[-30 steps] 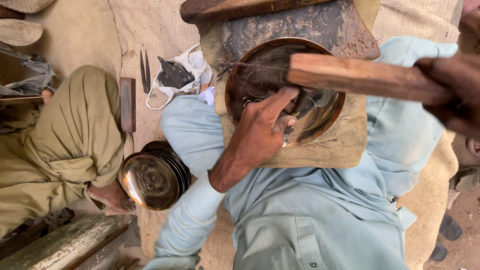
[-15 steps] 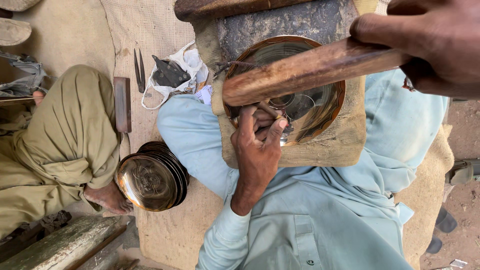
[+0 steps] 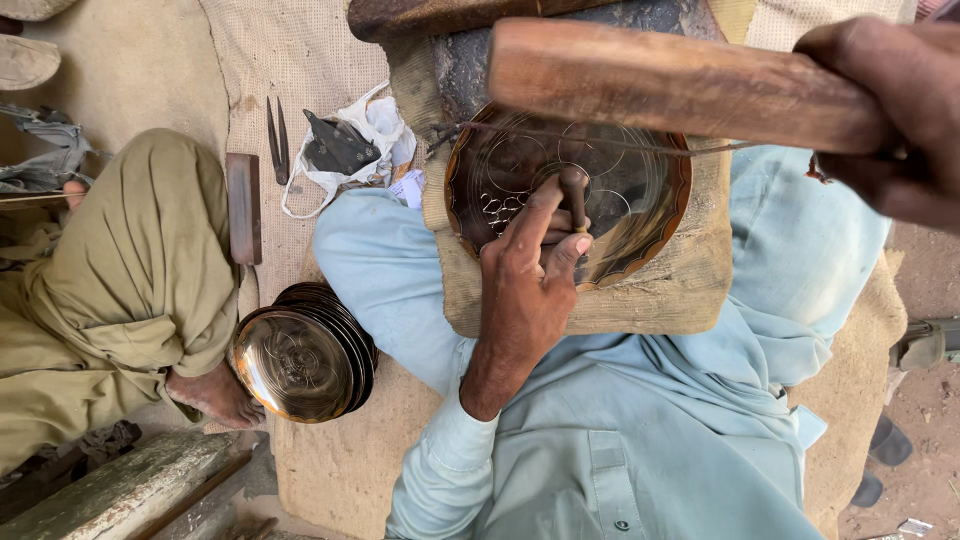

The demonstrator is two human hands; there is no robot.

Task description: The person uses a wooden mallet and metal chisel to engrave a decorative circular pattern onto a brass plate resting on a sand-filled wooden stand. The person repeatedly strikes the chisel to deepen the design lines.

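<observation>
My left hand (image 3: 525, 290) pinches one dark metal punch (image 3: 574, 195) on one round engraved brass plate (image 3: 640, 190) — right hand (image 3: 890, 120), two o'clock, grips one long wooden mallet (image 3: 680, 85).

One engraved brass plate (image 3: 600, 200), one wooden mallet (image 3: 680, 85), one stack of plates (image 3: 305, 360), one punch (image 3: 574, 195).

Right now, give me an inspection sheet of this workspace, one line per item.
Surface: worn wooden block on the person's lap, over burlap matting.
Job's things: round engraved brass plate on the block; punch upright on it; wooden mallet above.
Clutter: stack of brass plates, snips, white bag with a dark tool.
Hands: left hand grips the punch; right hand grips the mallet.
Cables: thin wire across the plate.
Surroundings: another person's leg seated alongside.
</observation>
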